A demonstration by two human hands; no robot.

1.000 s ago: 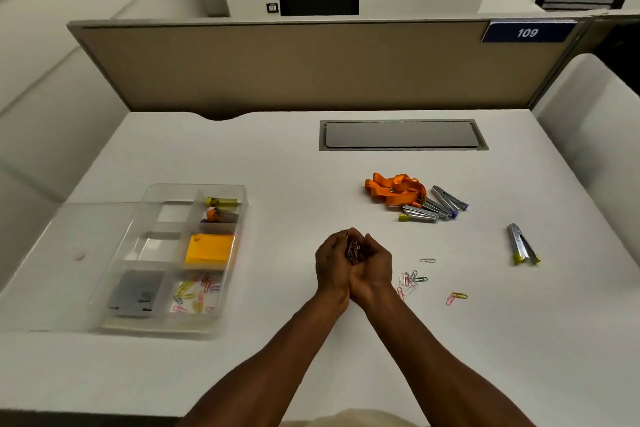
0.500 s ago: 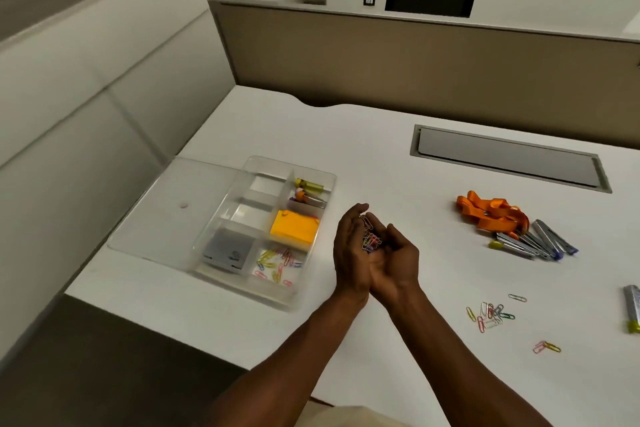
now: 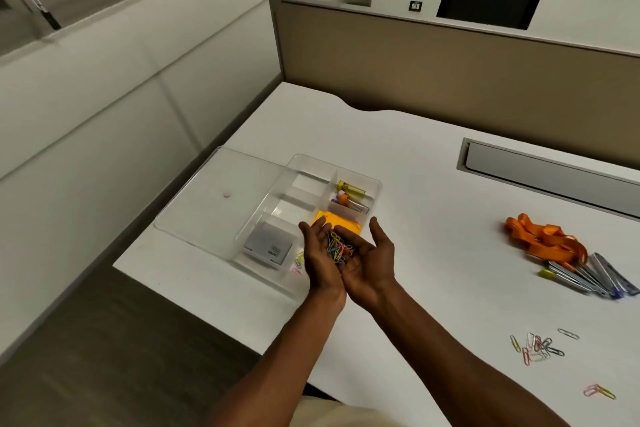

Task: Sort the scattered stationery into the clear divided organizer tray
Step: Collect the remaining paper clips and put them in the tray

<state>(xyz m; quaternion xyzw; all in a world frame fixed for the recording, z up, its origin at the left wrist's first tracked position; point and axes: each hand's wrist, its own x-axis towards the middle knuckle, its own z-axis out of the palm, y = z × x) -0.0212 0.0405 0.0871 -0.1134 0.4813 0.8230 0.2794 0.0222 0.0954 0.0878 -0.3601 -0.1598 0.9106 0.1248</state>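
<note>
Multicoloured paper clips (image 3: 339, 250), cupped in left hand (image 3: 320, 262) and right hand (image 3: 371, 260), grip open-fingered, above clear divided plastic tray (image 3: 379, 185): tip low into clip compartment (image 3: 298, 264).

Left hand (image 3: 320, 262) and right hand (image 3: 372, 262), cupped together, carry coloured paper clips (image 3: 339, 248) over the tray's (image 3: 360, 174) near corner.

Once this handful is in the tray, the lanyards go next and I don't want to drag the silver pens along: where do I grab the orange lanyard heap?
Pinch the bunched straps of the orange lanyard heap from above, at its far left end. The silver pens lie against its near right end, so lifting there would likely drag them.
</note>
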